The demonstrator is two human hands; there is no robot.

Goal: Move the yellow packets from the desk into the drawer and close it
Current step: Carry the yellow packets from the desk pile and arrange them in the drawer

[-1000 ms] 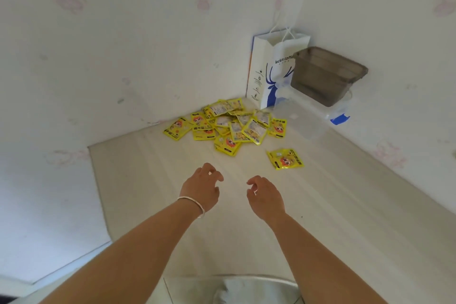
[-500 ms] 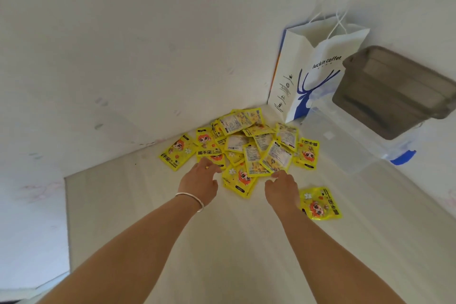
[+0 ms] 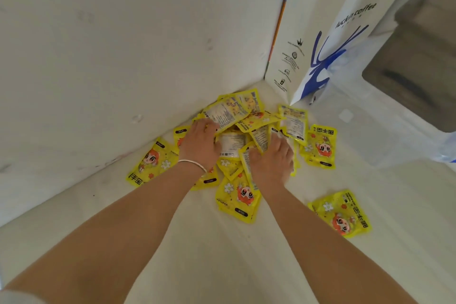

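Gathering just begun
Both hands, left hand [image 3: 200,147] and right hand [image 3: 272,163], clutch yellow packets [image 3: 237,201] heaped on the counter [image 3: 222,254]; none stowed, drawer unseen

The yellow packets [image 3: 237,201] look like thin plastic foil, glossy and crinkled, catching light on their printed faces. The desk [image 3: 222,266] under them has a pale, matt, wood-grain finish, smooth. At two o'clock from the pile a bag [image 3: 320,32] of stiff white paper stands, smooth with a faint sheen. At three o'clock a box [image 3: 394,136] is clear, frosted plastic. The bracelet [image 3: 193,163] on the left wrist shines like polished metal
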